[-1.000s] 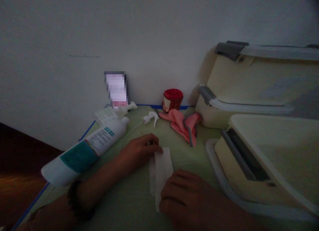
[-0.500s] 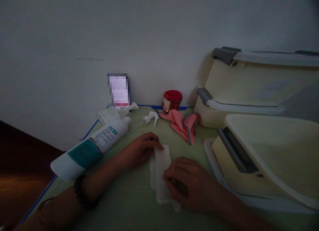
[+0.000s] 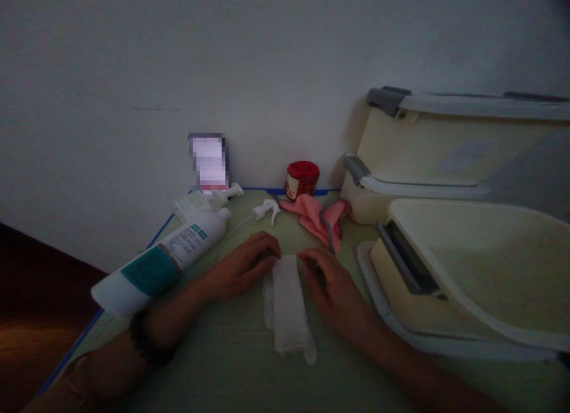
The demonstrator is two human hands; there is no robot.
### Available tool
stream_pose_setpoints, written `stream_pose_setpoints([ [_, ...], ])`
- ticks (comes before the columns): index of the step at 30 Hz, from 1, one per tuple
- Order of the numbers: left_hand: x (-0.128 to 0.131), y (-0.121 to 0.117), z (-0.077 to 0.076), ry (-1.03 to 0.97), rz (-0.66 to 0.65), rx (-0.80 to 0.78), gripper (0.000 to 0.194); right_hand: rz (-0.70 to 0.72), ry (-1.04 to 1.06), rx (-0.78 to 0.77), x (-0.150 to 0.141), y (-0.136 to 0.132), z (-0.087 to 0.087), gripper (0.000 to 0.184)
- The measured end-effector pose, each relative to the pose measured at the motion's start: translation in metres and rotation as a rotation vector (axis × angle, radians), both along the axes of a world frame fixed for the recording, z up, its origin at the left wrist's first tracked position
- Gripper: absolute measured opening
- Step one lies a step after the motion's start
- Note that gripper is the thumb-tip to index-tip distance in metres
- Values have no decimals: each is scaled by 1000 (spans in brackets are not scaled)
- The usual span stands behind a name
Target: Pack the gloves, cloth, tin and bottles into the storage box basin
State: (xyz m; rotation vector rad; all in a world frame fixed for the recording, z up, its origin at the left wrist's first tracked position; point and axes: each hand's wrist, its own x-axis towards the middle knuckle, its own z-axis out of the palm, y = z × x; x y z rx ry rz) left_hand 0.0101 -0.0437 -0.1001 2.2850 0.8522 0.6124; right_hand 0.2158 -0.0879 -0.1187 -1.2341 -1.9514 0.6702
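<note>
Seen from the head camera, two bare hands frame a flat, white, folded strip of thin, soft-looking material (image 3: 288, 306) lying lengthwise on a pale green table cover with blue edging (image 3: 240, 377). The left hand (image 3: 244, 264), below which a black beaded bracelet (image 3: 150, 345) circles the wrist, bends its fingers at the strip's far left corner; whether it pinches the layers cannot be told. The right hand (image 3: 332, 288) curves along the opposite edge, thumb and forefinger parted, nothing visible between them. The pairing appears meant to keep the far end square.

A phone with a blurred screen (image 3: 209, 164) leans on the wall, apparently so it can be viewed. A white bottle with a teal label (image 3: 160, 264) lies capless on its side, crowding the left forearm, near a clear pump bottle (image 3: 191, 206) and a white trigger sprayer head (image 3: 266, 210). Beyond the hands sit a red rolled bundle (image 3: 303, 180) and a crumpled pink cloth (image 3: 312, 214). A cream plastic bin with a grey handle (image 3: 394, 294) limits the right arm's room; cream latched boxes (image 3: 414, 149) stand behind.
</note>
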Motion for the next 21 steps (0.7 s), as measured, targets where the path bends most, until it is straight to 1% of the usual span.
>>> stream_pose_setpoints([
  [3,8,-4,-4,89,87,75,10,-3,-26,27,-2,-1,0,17],
  [6,12,-4,-8,133,110,136,6,27,-114,44,-2,-4,1,24],
  [9,11,-4,-9,151,120,156,5,54,-218,23,-3,-6,2,30],
  [13,9,-4,-6,164,119,157,5,66,-219,-5,-1,-8,6,30],
  [16,9,-5,-6,163,114,162,6,146,-222,-30,1,-10,12,27],
  [19,8,-4,-8,150,112,172,7,236,-297,-72,3,-11,17,28],
  [21,7,-3,-9,140,102,161,9,267,-337,-103,3,-12,19,30],
])
